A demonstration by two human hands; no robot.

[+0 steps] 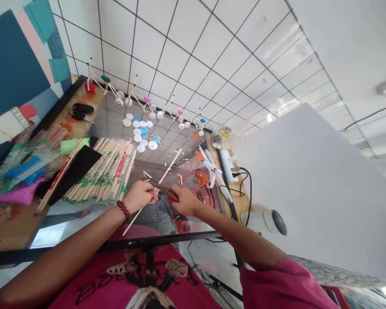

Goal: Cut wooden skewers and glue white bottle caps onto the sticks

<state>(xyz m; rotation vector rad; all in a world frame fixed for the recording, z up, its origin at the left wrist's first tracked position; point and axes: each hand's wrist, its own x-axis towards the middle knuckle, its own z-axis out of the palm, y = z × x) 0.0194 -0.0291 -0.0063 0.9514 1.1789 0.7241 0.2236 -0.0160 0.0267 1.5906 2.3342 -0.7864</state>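
Note:
Near the front of the glass tabletop (148,227), my left hand (137,197) is closed in a pinch on a thin wooden chopstick (171,165). The stick slants from the near edge up to the right, past my fingers. My right hand (185,201) grips red-handled scissors (162,187), whose dark blades lie across the stick just beside my left fingertips. Whether the blades are fully closed is hard to see. Small cut pieces of wood (180,178) and crumbs are scattered beyond my hands.
Wrapped chopsticks (99,171) lie to the left beside plastic-bagged bundles (22,171). White and blue bottle caps (143,133) sit farther back, before several small stick-and-cap models (133,96). Rightward are a glue gun (212,171), a power strip (228,165) and cables.

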